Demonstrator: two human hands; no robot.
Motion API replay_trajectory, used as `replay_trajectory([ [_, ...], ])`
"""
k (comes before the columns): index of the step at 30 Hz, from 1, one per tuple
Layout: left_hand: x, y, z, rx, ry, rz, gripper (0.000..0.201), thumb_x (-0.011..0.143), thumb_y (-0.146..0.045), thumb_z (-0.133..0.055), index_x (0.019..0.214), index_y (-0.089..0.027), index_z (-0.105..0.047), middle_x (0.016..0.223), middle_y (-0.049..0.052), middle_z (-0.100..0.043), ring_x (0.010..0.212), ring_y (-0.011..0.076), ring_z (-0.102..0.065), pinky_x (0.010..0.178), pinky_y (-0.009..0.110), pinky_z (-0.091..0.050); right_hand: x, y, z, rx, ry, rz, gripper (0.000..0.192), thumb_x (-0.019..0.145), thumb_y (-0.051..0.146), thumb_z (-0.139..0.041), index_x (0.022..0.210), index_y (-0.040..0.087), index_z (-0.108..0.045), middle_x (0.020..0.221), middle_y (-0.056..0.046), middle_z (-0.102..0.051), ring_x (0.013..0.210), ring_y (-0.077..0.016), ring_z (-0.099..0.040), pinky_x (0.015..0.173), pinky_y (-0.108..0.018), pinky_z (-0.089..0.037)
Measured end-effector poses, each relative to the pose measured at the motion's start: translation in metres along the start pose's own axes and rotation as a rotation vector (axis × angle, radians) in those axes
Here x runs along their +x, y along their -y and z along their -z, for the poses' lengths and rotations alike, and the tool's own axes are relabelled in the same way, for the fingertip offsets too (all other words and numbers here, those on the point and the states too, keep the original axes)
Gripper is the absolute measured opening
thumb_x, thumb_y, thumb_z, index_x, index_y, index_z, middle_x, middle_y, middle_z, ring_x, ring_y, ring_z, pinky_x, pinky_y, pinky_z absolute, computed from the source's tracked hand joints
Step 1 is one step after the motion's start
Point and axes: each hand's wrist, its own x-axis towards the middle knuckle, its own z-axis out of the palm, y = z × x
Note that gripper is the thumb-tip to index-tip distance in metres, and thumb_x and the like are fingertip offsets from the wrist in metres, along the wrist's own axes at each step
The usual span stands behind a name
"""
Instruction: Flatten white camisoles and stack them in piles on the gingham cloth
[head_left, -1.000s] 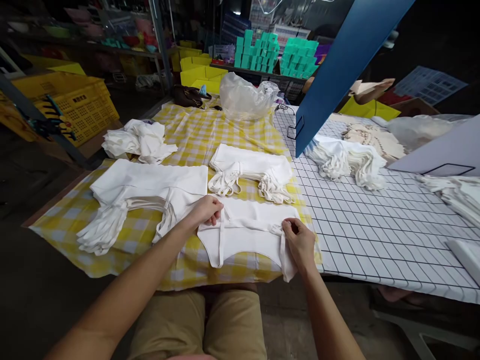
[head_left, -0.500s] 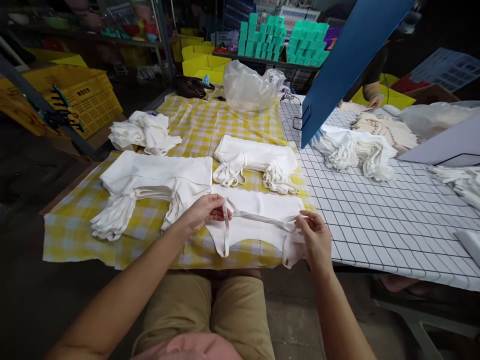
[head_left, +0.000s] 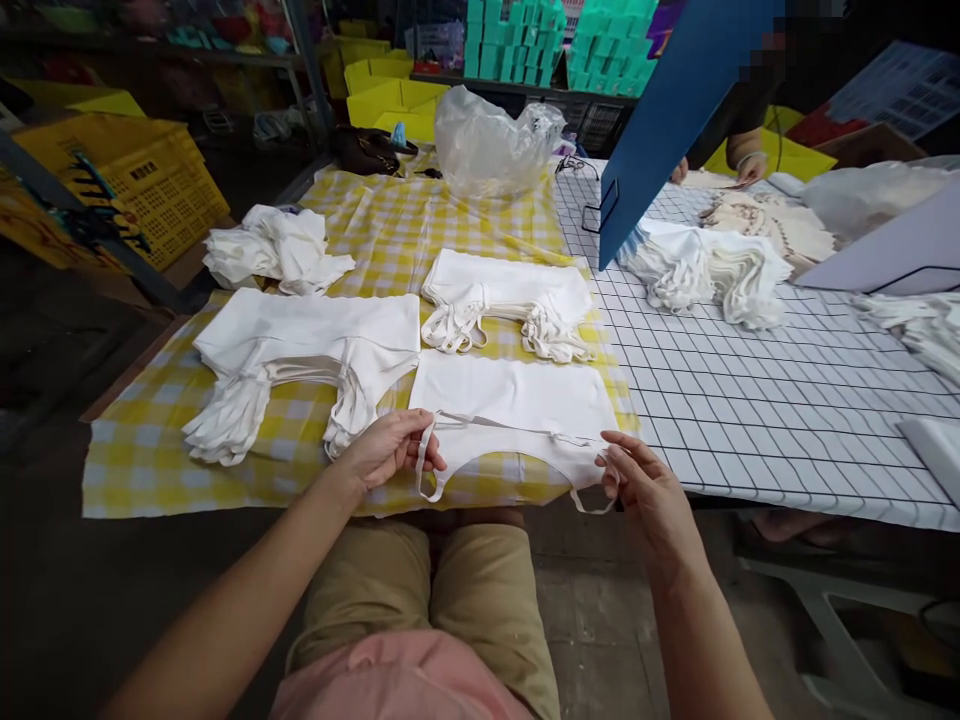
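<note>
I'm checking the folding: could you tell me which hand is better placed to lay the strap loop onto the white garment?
Probably the left hand: it pinches the strap loop beside the white garment. The right hand only fingers the far strap end at the table edge.

No writing can be read anywhere. The yellow crate (head_left: 142, 180) at ten o'clock bears a small dark mark on its side, but it is too blurred to make out.
</note>
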Motion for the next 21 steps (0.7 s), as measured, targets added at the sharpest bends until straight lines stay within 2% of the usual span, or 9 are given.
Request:
replay_trajectory([
  [7,-0.002,0.002,-0.005,0.019,0.0,0.008,0.021,0.079,-0.029,-0.053,0.066,-0.016,-0.044,0.055,-0.001,-0.057,0.054,0.0139,-0.063,0.051,0.022,-0.047,-0.014,0.006,0.014,0.024,-0.032,0.006,0.034,0.061,0.04,-0.071,0.088,0.019,-0.065,0.071,-0.003,-0.063,0.047,-0.0069,-0.041,0.043,-0.022,-0.034],
  [13,-0.005,0.009,-0.008,0.112,0.002,-0.031,0.025,0.074,-0.038,-0.057,0.068,-0.017,-0.044,0.057,0.0,-0.059,0.056,0.0147,-0.062,0.052,0.023,-0.047,-0.024,0.005,0.017,0.011,-0.041,0.027,0.037,0.063,0.043,-0.069,0.09,0.018,-0.065,0.078,-0.004,-0.064,0.05,-0.0078,-0.043,0.047,-0.023,-0.036],
  [16,-0.01,0.014,-0.009,0.286,0.028,-0.027,0.028,0.072,-0.044,-0.056,0.069,-0.018,-0.047,0.058,0.002,-0.063,0.056,0.0157,-0.062,0.052,0.023,-0.046,-0.035,0.007,0.015,-0.097,-0.002,0.038,0.038,0.067,0.045,-0.066,0.094,0.019,-0.064,0.077,-0.004,-0.064,0.05,-0.008,-0.044,0.05,-0.024,-0.039],
  [18,-0.014,0.013,-0.01,0.492,0.053,-0.038,0.027,0.071,-0.044,-0.056,0.065,-0.017,-0.052,0.059,0.003,-0.064,0.057,0.0149,-0.06,0.054,0.022,-0.045,-0.042,0.009,0.016,-0.273,0.118,0.032,0.037,0.069,0.045,-0.064,0.094,0.019,-0.065,0.08,-0.005,-0.065,0.058,-0.0116,-0.051,0.056,-0.026,-0.043],
  [20,-0.014,0.005,-0.011,0.732,0.011,-0.123,0.023,0.071,-0.038,-0.055,0.061,-0.017,-0.056,0.059,0.002,-0.063,0.057,0.014,-0.058,0.056,0.021,-0.044,-0.042,0.01,0.02,-0.484,0.221,0.065,0.034,0.069,0.045,-0.063,0.092,0.02,-0.067,0.086,-0.007,-0.066,0.071,-0.0169,-0.057,0.065,-0.029,-0.045],
  [21,-0.012,-0.001,-0.011,0.84,-0.051,-0.189,0.021,0.072,-0.035,-0.054,0.06,-0.018,-0.057,0.059,0.001,-0.063,0.058,0.0141,-0.057,0.057,0.021,-0.043,-0.037,0.01,0.022,-0.575,0.225,0.108,0.033,0.069,0.045,-0.062,0.091,0.021,-0.067,0.089,-0.007,-0.066,0.077,-0.0188,-0.058,0.068,-0.03,-0.046],
])
